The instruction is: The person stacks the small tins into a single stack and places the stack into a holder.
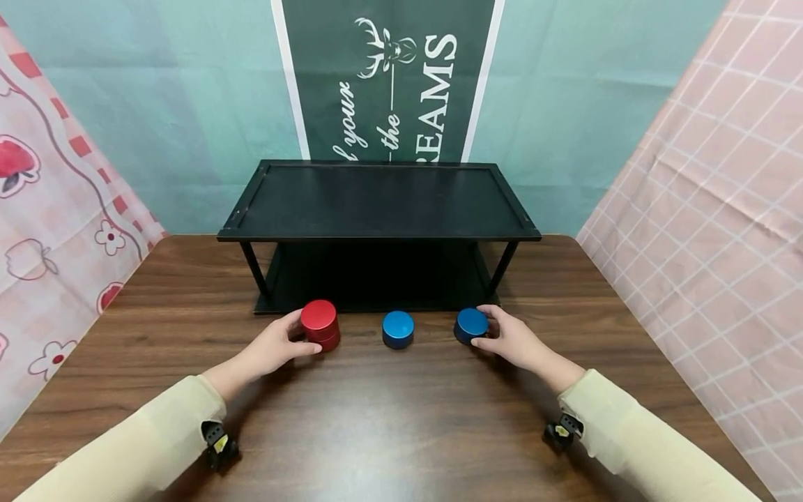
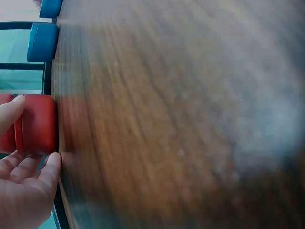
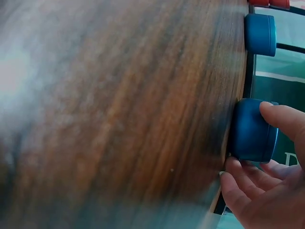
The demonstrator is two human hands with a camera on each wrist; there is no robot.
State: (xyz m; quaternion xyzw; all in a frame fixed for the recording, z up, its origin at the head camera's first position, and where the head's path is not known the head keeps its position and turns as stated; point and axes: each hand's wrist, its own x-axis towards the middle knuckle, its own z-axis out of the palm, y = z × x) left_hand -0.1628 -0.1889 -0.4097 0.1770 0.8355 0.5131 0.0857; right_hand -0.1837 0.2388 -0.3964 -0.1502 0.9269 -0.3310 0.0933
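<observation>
A red round tin [image 1: 320, 325] with a lid stands on the table, and my left hand [image 1: 271, 346] grips it from the left, thumb in front and fingers behind. My right hand [image 1: 511, 339] holds a low blue round tin [image 1: 471, 326] from the right in the same way; that tin also rests on the table. Between the two hands a second blue tin [image 1: 398, 329] stands untouched. In the left wrist view the thumb lies against the red tin [image 2: 39, 125] near its lid seam. The right wrist view has the thumb on the blue tin's [image 3: 252, 131] lid edge.
Just behind the tins stands a black two-level rack [image 1: 376, 202], its lower shelf [image 1: 376, 279] near the table. The wooden table [image 1: 389, 425] spreads toward me. Fabric hangs behind, with a pink checked cloth [image 1: 721, 174] at right and a patterned cloth [image 1: 63, 230] at left.
</observation>
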